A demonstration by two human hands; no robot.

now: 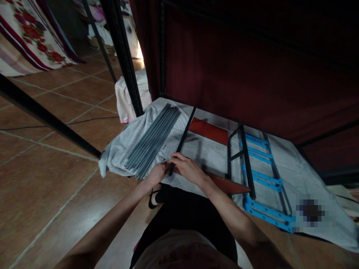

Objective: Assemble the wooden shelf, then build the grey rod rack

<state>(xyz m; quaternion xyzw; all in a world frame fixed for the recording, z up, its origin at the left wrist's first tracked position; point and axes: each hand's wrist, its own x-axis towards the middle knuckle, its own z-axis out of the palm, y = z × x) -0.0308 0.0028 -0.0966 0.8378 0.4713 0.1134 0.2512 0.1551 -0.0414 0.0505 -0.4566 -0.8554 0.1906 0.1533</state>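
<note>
A black metal bar point(183, 137) lies slantwise on the grey cloth, its near end between my hands. My right hand point(188, 168) is closed over that near end, with its fingers curled on the bar. Just left of it, my left hand point(159, 173) has its fingers pinched together against the bar's side; what they hold is hidden. Two red-orange boards meet the bar: a far board point(209, 130) near its upper part and a near board point(228, 183) by my right wrist. At their other ends stands a black metal frame point(246, 160).
Several grey rods point(154, 140) lie side by side left of the bar. Blue slatted pieces point(260, 175) sit at the right on the grey cloth point(297, 168). Black posts point(120, 56) and a dark red curtain point(238, 71) surround the surface. Tiled floor point(61, 164) shows at left.
</note>
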